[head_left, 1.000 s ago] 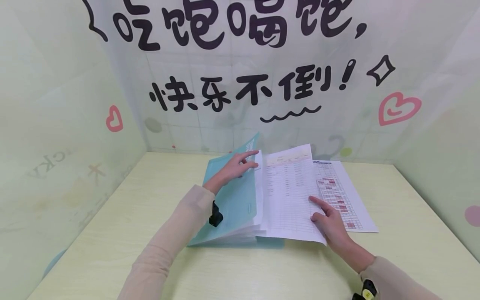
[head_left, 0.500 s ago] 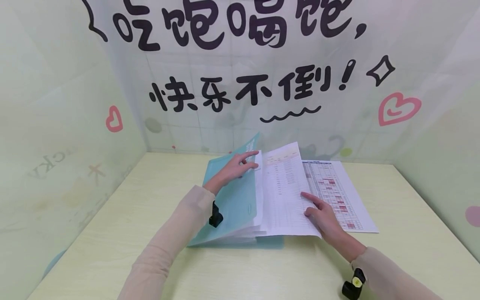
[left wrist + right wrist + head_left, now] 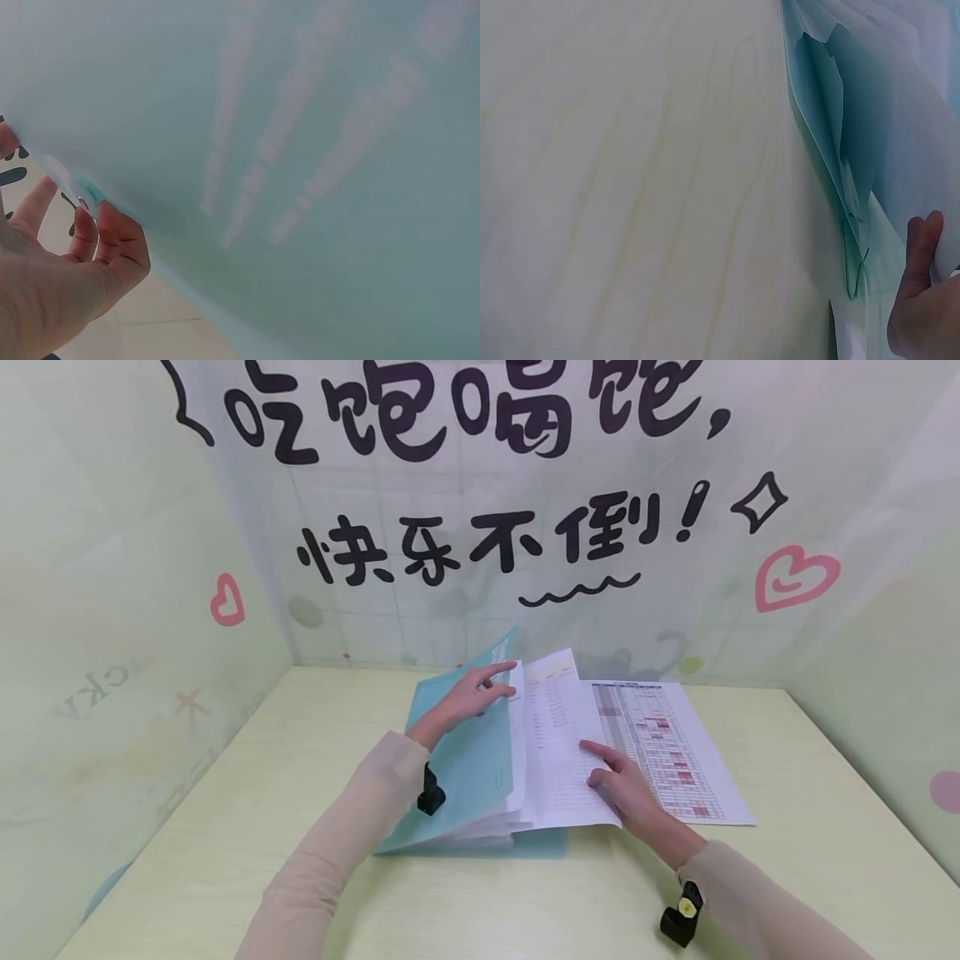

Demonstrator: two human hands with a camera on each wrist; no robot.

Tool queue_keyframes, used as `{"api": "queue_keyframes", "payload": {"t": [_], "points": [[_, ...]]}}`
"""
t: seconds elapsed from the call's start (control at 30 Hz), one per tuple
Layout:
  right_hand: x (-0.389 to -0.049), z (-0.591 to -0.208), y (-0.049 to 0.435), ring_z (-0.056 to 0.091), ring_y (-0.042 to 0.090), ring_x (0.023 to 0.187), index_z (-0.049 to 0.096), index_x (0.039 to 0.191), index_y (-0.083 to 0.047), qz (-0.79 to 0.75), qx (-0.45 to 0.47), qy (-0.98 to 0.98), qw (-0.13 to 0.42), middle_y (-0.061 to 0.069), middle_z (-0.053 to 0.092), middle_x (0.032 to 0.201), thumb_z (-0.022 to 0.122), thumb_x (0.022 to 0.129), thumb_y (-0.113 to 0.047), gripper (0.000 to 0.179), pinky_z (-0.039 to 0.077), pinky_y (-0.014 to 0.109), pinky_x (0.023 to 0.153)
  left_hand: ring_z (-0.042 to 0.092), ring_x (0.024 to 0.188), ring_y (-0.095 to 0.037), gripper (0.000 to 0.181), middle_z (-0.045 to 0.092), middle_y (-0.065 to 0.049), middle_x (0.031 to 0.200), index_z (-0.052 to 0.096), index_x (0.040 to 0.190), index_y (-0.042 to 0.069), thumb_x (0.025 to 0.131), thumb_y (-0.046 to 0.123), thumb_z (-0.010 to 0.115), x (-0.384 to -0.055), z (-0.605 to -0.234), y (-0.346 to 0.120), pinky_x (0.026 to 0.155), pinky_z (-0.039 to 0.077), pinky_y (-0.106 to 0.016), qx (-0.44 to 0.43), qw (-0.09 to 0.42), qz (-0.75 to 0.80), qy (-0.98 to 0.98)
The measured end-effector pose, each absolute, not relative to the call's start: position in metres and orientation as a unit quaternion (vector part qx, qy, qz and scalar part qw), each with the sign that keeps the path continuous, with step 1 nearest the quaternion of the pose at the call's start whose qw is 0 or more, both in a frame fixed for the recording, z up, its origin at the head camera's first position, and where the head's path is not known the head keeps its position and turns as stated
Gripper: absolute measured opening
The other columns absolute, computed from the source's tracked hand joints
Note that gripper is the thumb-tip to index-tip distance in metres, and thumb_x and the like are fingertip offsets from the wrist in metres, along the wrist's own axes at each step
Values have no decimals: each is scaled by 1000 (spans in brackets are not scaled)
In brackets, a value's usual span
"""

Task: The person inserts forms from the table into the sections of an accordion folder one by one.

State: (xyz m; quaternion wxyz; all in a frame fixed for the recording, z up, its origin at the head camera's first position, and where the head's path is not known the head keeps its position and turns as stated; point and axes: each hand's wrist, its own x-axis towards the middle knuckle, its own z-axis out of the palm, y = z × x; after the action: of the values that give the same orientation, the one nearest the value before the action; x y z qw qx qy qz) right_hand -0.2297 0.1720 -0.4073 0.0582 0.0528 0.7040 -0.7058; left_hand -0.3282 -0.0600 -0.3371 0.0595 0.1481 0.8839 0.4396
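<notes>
A teal folder (image 3: pixel 465 760) stands partly opened on the table, its front cover raised and white pages inside. My left hand (image 3: pixel 468 693) reaches over the cover and holds its edge. In the left wrist view the left thumb and fingers (image 3: pixel 124 244) meet at that teal edge. Out of the folder's right side comes a white printed sheet (image 3: pixel 551 752) with table lines. My right hand (image 3: pixel 626 785) pinches this sheet by its right edge, between thumb and fingers. In the right wrist view, several fingers of the right hand (image 3: pixel 919 292) show behind the curved paper.
Another printed sheet (image 3: pixel 678 752), a grid with red cells, lies flat on the table to the right, partly covered by the held sheet. The light wooden table (image 3: pixel 465 910) is bounded by printed fabric walls (image 3: pixel 412 635) at the back and sides.
My right hand has moved left with the sheet, which slides further into the folder. More of the red-marked grid sheet shows. The left hand stays in place.
</notes>
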Motion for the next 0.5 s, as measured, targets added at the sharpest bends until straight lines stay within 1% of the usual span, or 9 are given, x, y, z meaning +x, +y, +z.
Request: {"api": "queue_keyframes", "payload": {"t": [0.13, 0.3, 0.5], "points": [[-232, -409, 166, 51, 24, 89, 44, 129, -5, -708, 53, 702, 63, 18, 39, 126, 44, 72, 11, 59, 47, 30, 64, 42, 87, -19, 50, 41, -2, 95, 42, 132, 30, 84, 37, 53, -328, -338, -60, 68, 43, -31, 147, 60, 441, 884], [-234, -412, 160, 50, 25, 92, 47, 127, -6, -704, 58, 706, 58, 17, 41, 125, 45, 71, 11, 59, 47, 31, 64, 42, 87, -20, 48, 43, -5, 98, 42, 131, 30, 85, 36, 53, -328, -337, -59, 67, 43, -30, 149, 57, 441, 883], [-235, -415, 150, 51, 25, 88, 47, 127, -7, -717, 57, 692, 62, 17, 42, 122, 44, 72, 11, 59, 47, 32, 63, 42, 88, -19, 48, 42, -5, 100, 41, 131, 31, 85, 37, 53, -327, -338, -59, 68, 43, -31, 151, 60, 442, 882]]}}
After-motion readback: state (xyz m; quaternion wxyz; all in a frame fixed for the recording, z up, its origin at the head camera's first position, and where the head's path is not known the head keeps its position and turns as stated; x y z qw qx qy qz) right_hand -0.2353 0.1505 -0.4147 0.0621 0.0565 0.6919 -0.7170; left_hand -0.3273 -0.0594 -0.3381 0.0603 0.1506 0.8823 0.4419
